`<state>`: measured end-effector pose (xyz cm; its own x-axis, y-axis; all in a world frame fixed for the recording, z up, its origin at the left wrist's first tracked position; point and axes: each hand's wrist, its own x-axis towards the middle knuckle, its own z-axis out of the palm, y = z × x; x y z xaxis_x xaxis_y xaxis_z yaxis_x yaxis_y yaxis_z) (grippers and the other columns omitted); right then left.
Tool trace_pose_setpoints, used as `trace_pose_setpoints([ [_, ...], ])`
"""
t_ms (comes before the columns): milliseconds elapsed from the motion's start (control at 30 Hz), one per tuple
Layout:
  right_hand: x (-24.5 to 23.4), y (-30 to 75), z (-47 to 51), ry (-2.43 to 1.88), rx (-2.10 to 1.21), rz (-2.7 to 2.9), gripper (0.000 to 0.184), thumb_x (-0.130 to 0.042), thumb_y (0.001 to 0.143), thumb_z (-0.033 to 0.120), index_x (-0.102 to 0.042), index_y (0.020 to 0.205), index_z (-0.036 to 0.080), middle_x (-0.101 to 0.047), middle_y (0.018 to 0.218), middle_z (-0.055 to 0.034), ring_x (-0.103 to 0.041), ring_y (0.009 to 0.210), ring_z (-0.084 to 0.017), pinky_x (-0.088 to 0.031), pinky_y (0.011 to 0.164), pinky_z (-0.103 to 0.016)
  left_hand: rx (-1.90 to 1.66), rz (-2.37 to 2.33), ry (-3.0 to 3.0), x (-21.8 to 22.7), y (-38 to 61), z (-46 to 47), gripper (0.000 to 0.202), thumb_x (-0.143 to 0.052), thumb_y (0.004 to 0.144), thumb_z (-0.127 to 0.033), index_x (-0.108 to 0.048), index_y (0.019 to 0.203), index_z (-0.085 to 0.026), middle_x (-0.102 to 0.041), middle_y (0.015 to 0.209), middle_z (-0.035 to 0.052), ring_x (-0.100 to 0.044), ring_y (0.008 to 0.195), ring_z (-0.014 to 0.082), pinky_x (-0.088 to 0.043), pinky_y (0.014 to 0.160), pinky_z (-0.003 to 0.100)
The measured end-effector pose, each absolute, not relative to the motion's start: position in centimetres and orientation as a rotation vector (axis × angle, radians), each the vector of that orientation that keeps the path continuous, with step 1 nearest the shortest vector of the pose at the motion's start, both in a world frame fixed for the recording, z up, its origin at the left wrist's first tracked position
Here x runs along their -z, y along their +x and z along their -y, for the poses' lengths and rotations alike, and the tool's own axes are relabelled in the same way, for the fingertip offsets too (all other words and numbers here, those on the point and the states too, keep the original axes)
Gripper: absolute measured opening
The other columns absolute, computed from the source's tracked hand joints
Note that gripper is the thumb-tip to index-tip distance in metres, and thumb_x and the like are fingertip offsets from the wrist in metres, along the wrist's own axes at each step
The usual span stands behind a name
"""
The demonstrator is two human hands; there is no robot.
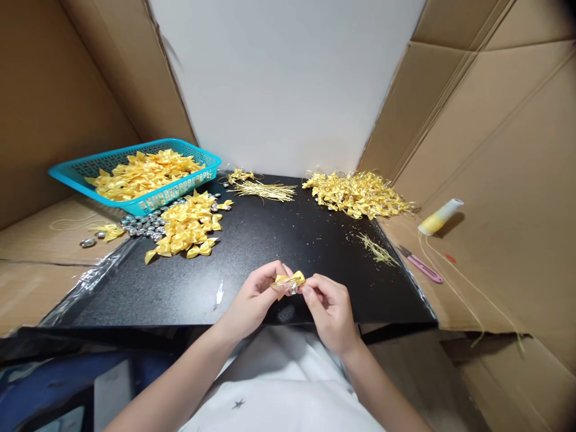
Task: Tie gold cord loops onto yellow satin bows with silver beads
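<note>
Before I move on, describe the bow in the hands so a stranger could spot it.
Find the black tabletop and follow it to its near edge, where the left hand and right hand meet. At their fingertips is a yellow ribbon bow with a silvery bead. Unlike the piled bows farther back, it alone is held.

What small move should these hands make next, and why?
Probably draw the thin gold cord snug with the right hand while the left hand steadies the yellow ribbon bow: the cord crosses the bow above a shiny silver bead, with the right hand close by. Any knot is too small to see.
</note>
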<state>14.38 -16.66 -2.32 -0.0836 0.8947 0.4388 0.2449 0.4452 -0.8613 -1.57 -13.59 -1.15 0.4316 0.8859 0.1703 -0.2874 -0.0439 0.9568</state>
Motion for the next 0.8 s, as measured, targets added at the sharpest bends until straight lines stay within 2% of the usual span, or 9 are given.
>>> trace_pose_setpoints([
  [800,2.23,14.4,16.74,-1.018,-0.693,1.639,0.02,-0.051,0.092,0.02,-0.06,0.074,0.016,-0.046,0.062,0.0034,-0.039,0.056,-0.009,-0.029,0.054,-0.023,-1.043,-0.595,1.416,0.96,-1.79,13.6,0.029,-0.058,0.09,-0.032,-0.048,0.069,-0.015,-0.053,0.073,-0.001,-0.043,0.066,0.0097,-0.034,0.061,0.022],
])
